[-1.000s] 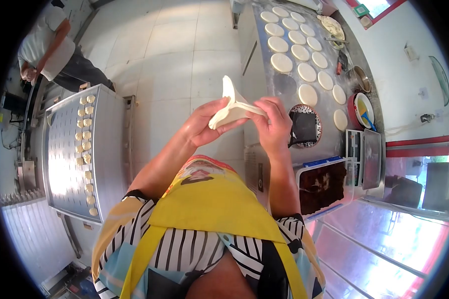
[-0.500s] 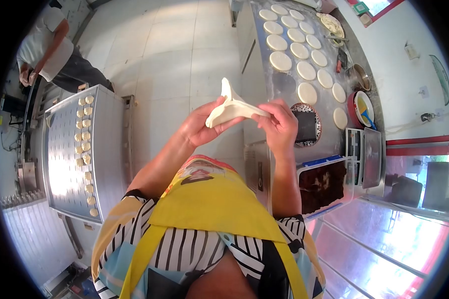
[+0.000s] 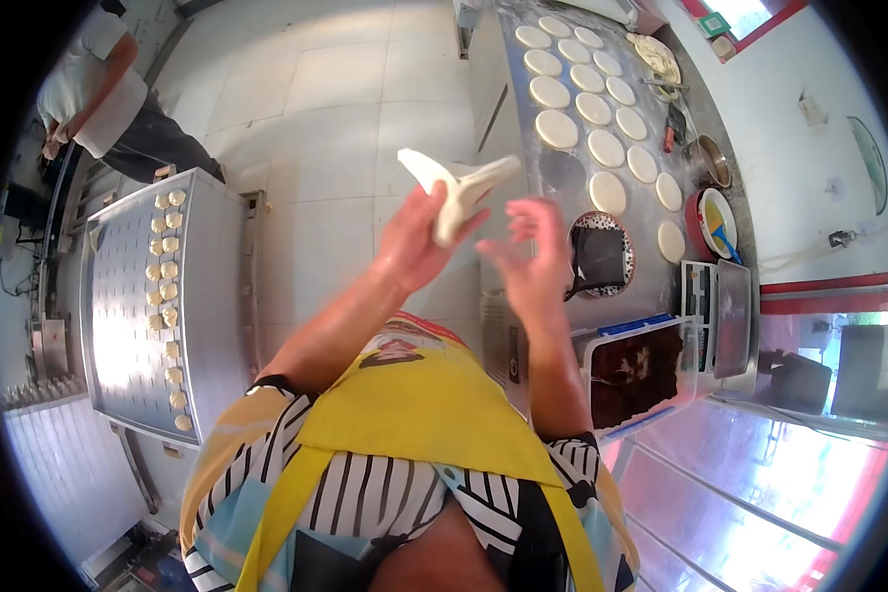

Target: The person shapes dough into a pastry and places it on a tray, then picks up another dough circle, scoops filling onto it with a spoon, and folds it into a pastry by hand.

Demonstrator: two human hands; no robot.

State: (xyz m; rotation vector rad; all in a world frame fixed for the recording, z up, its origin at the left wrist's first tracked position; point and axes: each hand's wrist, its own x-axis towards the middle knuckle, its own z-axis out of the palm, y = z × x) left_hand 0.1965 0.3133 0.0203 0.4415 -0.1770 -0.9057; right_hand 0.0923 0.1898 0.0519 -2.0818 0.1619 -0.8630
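Observation:
A pale, three-armed piece of dough (image 3: 454, 193) is held up in front of my chest. My left hand (image 3: 415, 241) grips it from below and the left side, thumb against its middle. Just to the right, my right hand (image 3: 535, 255) is apart from the dough, with its fingers spread and slightly bent and nothing between them. Several flat round dough discs (image 3: 606, 149) lie in rows on the metal worktable (image 3: 562, 176) at the right.
A spotted round dish (image 3: 602, 255) with a dark item, a tub of dark filling (image 3: 636, 375), a scale (image 3: 701, 296) and a red bowl (image 3: 717, 219) stand right. Left are a tray (image 3: 128, 286) of small dough pieces and another person (image 3: 99, 94).
My right hand has let go of the dough and moved slightly away. The dough has turned in my left hand, its arms now pointing up-left, right and down.

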